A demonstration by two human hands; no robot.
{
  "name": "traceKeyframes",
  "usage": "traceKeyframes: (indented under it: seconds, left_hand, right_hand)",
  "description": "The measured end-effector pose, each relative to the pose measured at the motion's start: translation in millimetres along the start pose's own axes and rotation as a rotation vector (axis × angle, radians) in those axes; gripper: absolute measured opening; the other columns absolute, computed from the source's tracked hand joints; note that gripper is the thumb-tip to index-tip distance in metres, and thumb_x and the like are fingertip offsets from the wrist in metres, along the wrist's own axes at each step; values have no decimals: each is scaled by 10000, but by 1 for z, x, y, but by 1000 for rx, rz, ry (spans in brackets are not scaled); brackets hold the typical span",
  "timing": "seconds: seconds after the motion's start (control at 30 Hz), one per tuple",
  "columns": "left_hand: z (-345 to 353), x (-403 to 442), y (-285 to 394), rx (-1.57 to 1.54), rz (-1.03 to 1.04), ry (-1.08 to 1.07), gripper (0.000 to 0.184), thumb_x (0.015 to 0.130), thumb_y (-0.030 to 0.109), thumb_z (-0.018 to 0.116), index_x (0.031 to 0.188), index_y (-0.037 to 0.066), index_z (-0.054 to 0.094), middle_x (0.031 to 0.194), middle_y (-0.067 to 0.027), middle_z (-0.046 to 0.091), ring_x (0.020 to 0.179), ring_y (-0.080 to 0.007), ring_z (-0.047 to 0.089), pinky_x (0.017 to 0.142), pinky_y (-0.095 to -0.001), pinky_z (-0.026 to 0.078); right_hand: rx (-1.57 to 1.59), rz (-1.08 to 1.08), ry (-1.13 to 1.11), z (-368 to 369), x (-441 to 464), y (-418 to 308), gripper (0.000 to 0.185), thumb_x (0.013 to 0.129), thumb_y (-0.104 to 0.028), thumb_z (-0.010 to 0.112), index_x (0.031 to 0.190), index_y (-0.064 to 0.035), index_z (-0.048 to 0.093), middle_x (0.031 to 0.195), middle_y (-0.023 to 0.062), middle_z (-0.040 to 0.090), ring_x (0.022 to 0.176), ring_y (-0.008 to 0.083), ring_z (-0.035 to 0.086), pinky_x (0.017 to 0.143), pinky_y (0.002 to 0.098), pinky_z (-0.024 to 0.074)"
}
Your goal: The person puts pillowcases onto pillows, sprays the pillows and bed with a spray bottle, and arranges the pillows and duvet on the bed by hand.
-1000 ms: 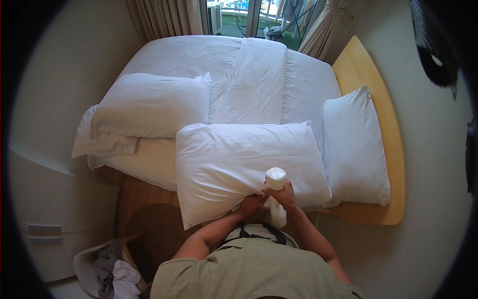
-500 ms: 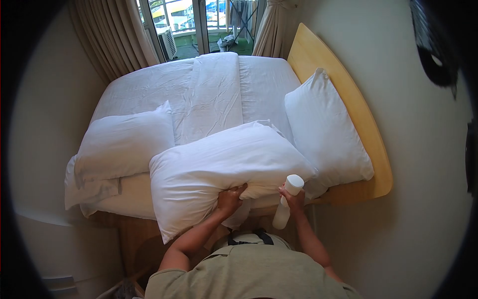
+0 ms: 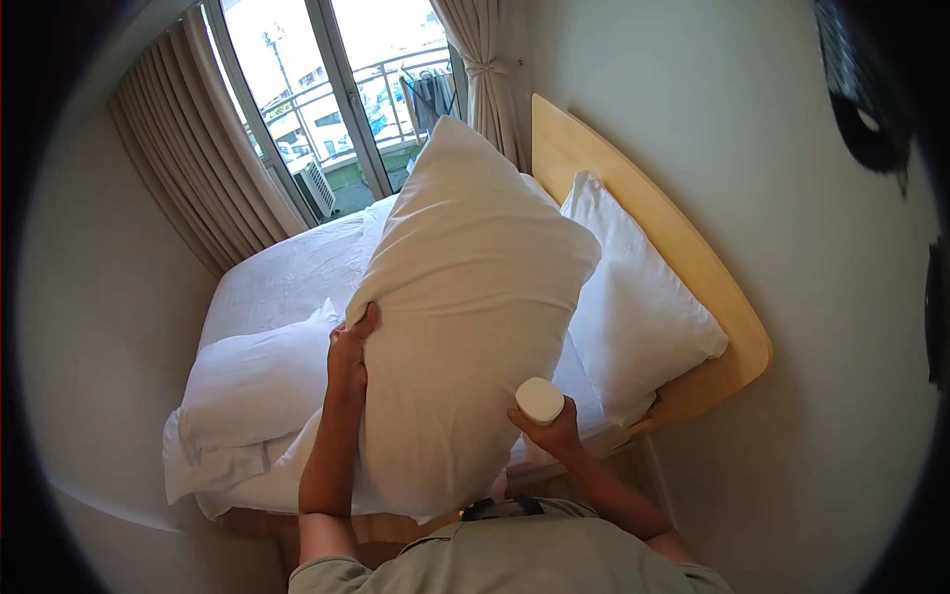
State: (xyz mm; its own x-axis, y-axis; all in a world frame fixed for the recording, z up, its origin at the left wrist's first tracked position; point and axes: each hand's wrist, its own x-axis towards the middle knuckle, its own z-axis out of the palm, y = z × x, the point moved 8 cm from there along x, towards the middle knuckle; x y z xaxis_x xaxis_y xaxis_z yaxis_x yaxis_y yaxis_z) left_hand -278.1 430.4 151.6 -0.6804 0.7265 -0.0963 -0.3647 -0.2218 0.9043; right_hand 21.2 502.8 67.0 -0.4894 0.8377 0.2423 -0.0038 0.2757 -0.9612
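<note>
My left hand (image 3: 350, 354) is closed on the left edge of a white pillow (image 3: 475, 287), thumb on the near face. The pillow is raised and tilted above the bed, one corner pointing up towards the window. In my right hand (image 3: 556, 434) is a white bottle (image 3: 539, 400), its flat rounded top facing me and its lower body hidden. The bottle is in front of the pillow's lower right side; whether they touch I cannot tell. A second white pillow (image 3: 633, 297) leans on the wooden headboard (image 3: 683, 238).
The bed (image 3: 287, 267) has white sheets, and another pillow (image 3: 252, 381) lies at its left near side. Beyond are a beige curtain (image 3: 198, 148) and a glass balcony door (image 3: 341, 89). A wall (image 3: 792, 247) stands to the right.
My left hand has lifted the pillow off the bed and tipped it up. The bottle has come left and tilted so its top faces me. My view has tilted up.
</note>
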Motion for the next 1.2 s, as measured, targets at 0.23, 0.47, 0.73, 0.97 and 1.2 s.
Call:
traceKeyframes:
  seconds: [0.23, 0.47, 0.73, 0.97, 1.2]
  left_hand:
    - [44, -34, -11, -486, -57, -217, 500, 868, 237, 607, 1241, -51, 440, 1198, -202, 545, 1037, -343, 580, 880, -479, 506]
    - [63, -47, -16, -532, 183, -154, 545, 898, 363, 537, 1257, -35, 437, 1231, -156, 525, 1065, -310, 551, 895, -448, 476]
    - [-44, -5, -114, 14, 471, 187, 462, 956, 332, 436, 1146, -73, 552, 1077, -125, 598, 923, -230, 594, 795, -354, 485]
    - [-60, -19, -154, -12, 322, 183, 489, 963, 323, 391, 1144, -104, 543, 1048, -163, 618, 932, -240, 601, 801, -363, 481]
    - [-70, -7, -150, 58, 339, 171, 510, 933, 335, 411, 1201, -90, 500, 1108, -177, 591, 976, -258, 593, 824, -362, 473]
  right_hand:
    - [285, 38, 128, -66, 4, -39, 251, 691, -131, 784, 861, -51, 619, 816, 9, 655, 732, 85, 600, 682, 261, 494]
    - [117, -174, 436, -209, 16, -101, 238, 693, -146, 781, 846, -36, 636, 788, 33, 662, 746, 113, 629, 703, 281, 505]
    - [-60, -558, 952, -427, 1, -223, 170, 735, -11, 686, 886, -26, 609, 804, 48, 622, 725, 130, 623, 648, 271, 494]
    - [-127, -355, 1021, -521, 45, -136, 207, 697, -117, 737, 848, -33, 623, 737, 37, 629, 631, 110, 590, 596, 266, 477]
    - [-97, -247, 1040, -538, 56, -78, 233, 707, -78, 733, 898, -36, 607, 795, 42, 622, 648, 118, 587, 565, 267, 479]
